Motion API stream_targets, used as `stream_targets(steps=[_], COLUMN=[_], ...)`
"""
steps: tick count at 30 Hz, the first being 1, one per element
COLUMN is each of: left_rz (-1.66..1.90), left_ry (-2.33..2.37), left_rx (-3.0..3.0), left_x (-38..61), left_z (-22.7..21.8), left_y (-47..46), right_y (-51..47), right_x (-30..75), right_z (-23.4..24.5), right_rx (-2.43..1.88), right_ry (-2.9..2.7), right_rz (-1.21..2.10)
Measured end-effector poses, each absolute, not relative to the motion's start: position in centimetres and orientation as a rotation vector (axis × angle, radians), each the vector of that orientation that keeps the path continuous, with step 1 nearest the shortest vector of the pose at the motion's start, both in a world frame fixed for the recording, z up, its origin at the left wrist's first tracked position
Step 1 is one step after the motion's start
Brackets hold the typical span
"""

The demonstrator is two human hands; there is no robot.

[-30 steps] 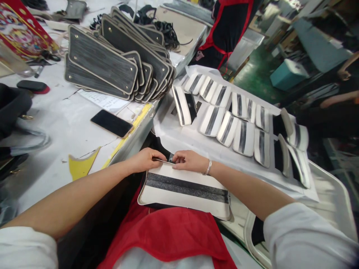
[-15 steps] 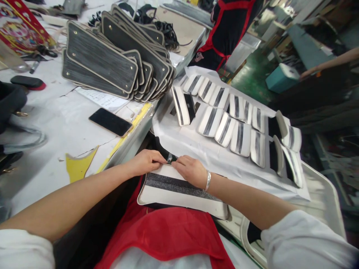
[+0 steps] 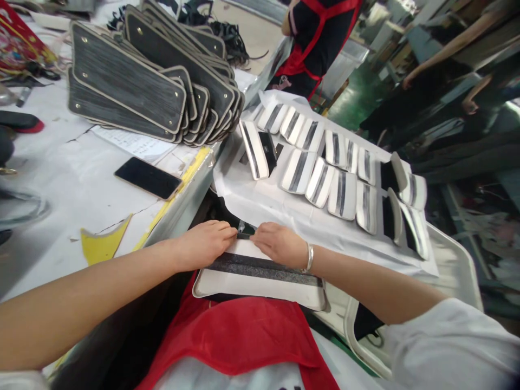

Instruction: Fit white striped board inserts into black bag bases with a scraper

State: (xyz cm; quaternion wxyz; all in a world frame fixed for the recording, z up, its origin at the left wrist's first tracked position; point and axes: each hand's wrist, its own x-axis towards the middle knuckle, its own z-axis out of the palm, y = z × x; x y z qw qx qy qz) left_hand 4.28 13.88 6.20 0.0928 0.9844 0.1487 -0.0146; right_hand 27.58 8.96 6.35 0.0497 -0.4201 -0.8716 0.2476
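Observation:
A white panel with a dark grey stripe (image 3: 260, 279) lies across my lap on a red apron (image 3: 239, 341). My left hand (image 3: 205, 242) grips its far edge, fingers closed. My right hand (image 3: 278, 244), with a silver bangle at the wrist, pinches the same edge right beside it. Between the fingertips sits a small dark metal-looking piece (image 3: 242, 232) at the panel's top edge; I cannot make out what it is.
Several white striped panels (image 3: 320, 181) lie in rows on a white sheet (image 3: 260, 208) ahead. A stack of dark grey boards (image 3: 154, 86) and a black phone (image 3: 148, 177) sit on the table at left. A person in a red apron (image 3: 314, 38) stands beyond.
Both hands stay pinched on the panel's far edge. The right hand has slid slightly toward the left hand. The view has shifted a little to the right.

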Motion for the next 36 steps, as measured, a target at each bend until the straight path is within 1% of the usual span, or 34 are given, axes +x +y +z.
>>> stream_targets(steps=[3,5,7,11,14,19,23,26,31,36], left_rz=[-0.027,0.035,0.093,0.142,0.117,-0.016,-0.141,-0.157,-0.182,-0.177], left_ry=[0.451,0.447,0.438,0.438,0.422,0.375,0.355,0.384,0.433,0.465], left_rx=[2.937,2.884,2.794,2.619,2.605,2.836,3.027,3.101,3.148,3.126], left_x=[4.9,5.3,5.8,6.1,5.9,5.8,6.3,6.6,6.7,6.8], left_z=[6.3,6.2,5.9,5.3,5.1,5.6,6.5,6.9,6.9,6.7], left_y=[13.7,14.1,14.8,16.0,16.2,15.1,13.6,12.8,11.9,11.9], right_y=[10.3,11.0,11.5,12.9,14.2,15.0,13.7,12.4,11.2,10.3], right_x=[29.4,30.1,30.1,28.6,27.0,25.8,28.0,30.5,33.4,35.7], right_z=[5.9,5.4,4.9,4.3,3.9,3.9,4.4,4.8,5.3,5.4], right_rx=[-1.473,-1.542,-1.548,-1.526,-1.447,-1.349,-1.369,-1.415,-1.483,-1.605], right_ry=[-2.156,-1.932,-1.832,-1.741,-1.814,-2.025,-2.098,-2.124,-2.05,-2.01], right_rz=[1.363,1.637,1.796,1.974,2.017,1.877,1.795,1.748,1.821,1.807])
